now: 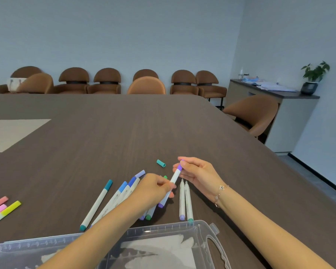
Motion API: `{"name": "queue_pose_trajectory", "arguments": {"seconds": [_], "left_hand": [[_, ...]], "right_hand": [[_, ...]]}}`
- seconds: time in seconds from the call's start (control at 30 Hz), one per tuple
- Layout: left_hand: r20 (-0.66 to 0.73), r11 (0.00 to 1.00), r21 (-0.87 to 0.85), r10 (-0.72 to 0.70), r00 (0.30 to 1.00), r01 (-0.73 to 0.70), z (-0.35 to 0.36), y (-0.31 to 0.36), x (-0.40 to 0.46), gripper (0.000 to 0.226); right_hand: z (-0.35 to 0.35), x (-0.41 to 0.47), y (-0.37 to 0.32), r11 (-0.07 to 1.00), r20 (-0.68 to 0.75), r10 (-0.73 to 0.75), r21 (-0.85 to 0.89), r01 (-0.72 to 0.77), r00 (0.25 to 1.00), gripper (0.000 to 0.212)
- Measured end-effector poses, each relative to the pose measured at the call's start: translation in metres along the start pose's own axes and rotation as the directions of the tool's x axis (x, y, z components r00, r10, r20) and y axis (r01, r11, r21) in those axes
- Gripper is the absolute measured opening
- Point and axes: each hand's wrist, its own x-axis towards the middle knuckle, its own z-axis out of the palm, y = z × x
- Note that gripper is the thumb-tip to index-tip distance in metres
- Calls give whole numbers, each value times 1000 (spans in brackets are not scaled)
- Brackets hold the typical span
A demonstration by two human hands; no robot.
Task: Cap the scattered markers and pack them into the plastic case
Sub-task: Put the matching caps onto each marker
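Now both hands grip purple marker (174, 178): left hand (153, 188) on barrel, right hand (197, 174) pinching cap; light, stiff, slick plastic.

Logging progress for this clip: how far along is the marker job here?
Early to midway. Done: several markers on the table look capped. In hand: the left hand holds the purple marker while the right hand presses its cap on. Left: two uncapped markers beside it, a loose teal cap, and all packing; no markers show in the case.
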Motion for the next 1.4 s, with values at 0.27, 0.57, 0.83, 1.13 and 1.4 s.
{"name": "queue_pose_trajectory", "arguments": {"seconds": [0.27,0.57,0.83,1.13,1.4], "left_hand": [[-11,897,441,43,999,-34,1,1,-2,38],[72,849,505,137,988,-155,20,22,-18,30],[150,851,521,-25,988,-58,10,34,-10,31],[143,973,196,-151,978,122,-62,-12,-10,29],[180,966,17,-256,950,257,-98,-32,-18,27]], "right_hand": [[-14,13,-11,964,-165,-112,-256,67,980,31],[-50,20,0,968,-308,-154,-237,81,939,27],[-50,26,-7,870,-110,-219,-472,143,970,24],[-11,62,-16,677,220,-121,-695,242,968,17],[72,90,-8,532,580,154,-731,427,800,22]]}}
